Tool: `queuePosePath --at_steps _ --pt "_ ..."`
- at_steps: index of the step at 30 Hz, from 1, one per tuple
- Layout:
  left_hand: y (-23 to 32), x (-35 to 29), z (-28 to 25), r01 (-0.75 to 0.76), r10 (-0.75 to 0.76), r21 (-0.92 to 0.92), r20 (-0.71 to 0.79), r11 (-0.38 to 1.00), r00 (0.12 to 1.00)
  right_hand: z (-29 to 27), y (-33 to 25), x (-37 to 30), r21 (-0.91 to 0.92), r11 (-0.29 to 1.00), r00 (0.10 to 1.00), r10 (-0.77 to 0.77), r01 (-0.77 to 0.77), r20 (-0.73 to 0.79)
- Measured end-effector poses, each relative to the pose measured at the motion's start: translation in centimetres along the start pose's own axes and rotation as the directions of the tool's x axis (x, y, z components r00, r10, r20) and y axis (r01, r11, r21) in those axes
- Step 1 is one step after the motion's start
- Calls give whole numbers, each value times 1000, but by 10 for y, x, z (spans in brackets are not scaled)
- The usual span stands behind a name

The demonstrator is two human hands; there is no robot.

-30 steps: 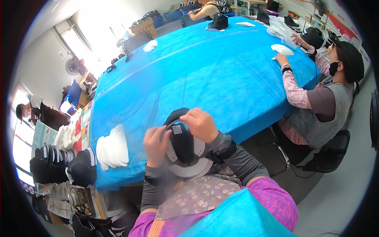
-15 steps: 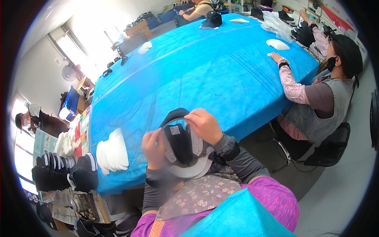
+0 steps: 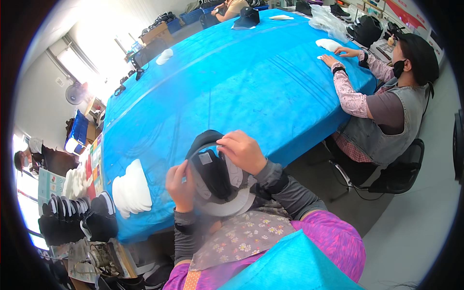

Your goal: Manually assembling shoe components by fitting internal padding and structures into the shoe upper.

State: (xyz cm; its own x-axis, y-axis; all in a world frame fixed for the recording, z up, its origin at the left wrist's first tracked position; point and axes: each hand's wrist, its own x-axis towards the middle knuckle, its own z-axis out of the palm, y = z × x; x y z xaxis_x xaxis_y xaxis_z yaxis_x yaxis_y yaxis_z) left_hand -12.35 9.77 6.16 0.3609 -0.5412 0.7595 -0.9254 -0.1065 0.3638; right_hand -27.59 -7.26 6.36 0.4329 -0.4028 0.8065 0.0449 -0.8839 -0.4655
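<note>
A black cap [image 3: 212, 175] is held with its inside facing up, showing a pale label and light lining at the sides. Its pale curved brim [image 3: 227, 205] lies toward my body, close to my flowered apron. My left hand [image 3: 180, 187] pinches the cap's edge on the left. With bent fingers, my right hand [image 3: 243, 151] grips the far edge on the right. On the table to the left, nearest my left hand, lies a fanned stack of white curved pieces [image 3: 132, 191].
A blue-covered table [image 3: 212, 92] stretches ahead. Black caps with pale brims [image 3: 100, 220] are stacked at the left. At the right sits a co-worker [image 3: 396, 106], both hands near another white stack [image 3: 328, 44]. A black cap [image 3: 246, 18] stands at the far end.
My right fingers have shifted slightly along the cap's edge; both hands still hold it. The co-worker's raised hand has come down from the black caps to the white stack. The view has shifted slightly.
</note>
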Motion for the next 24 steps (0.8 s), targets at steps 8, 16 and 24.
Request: queuePosePath --at_steps 8,16,24 --pt "3 -3 1 44 -48 -83 -39 996 998 1 3 -12 -36 999 999 40 -40 -18" --pt "6 2 -7 43 -43 7 48 999 998 10 1 -11 -64 998 999 -5 3 -35" --pt "2 -3 0 52 -52 28 8 998 999 5 3 -16 -35 999 1000 17 -18 -23"
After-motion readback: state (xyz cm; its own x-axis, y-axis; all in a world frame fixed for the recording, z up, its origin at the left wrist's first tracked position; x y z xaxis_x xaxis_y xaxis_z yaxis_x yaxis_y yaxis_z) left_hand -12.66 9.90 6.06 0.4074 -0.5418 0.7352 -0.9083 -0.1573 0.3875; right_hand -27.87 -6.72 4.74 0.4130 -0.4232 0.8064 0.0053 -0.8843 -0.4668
